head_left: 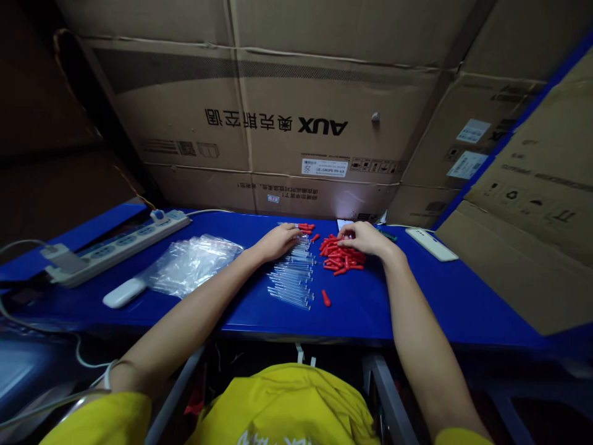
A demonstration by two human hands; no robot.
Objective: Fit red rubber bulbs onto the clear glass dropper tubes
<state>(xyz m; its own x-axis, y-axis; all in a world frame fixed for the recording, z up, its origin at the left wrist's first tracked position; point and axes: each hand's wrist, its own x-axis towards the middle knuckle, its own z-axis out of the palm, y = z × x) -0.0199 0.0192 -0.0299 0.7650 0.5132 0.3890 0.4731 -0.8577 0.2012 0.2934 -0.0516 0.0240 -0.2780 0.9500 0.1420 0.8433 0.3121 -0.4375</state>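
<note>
My left hand (279,241) is at the far end of a row of clear glass dropper tubes (291,278), its fingers curled together on a tube. Which tube it grips is partly hidden by the fingers. At the right, my right hand (365,238) reaches into a heap of red rubber dropper bulbs (340,258), thumb and fingers bent in a pinch around a bulb. One loose red bulb (326,298) lies apart, nearer the table's front edge. Several tubes with red bulbs fitted (306,227) lie just beyond my left hand.
Clear plastic bags (194,262) lie left of the tubes, next to a white rounded device (124,292). A power strip (125,244) with plugs runs along the left. At the right back lies a white flat object (430,243). Cardboard (278,123) walls in the blue table (445,303).
</note>
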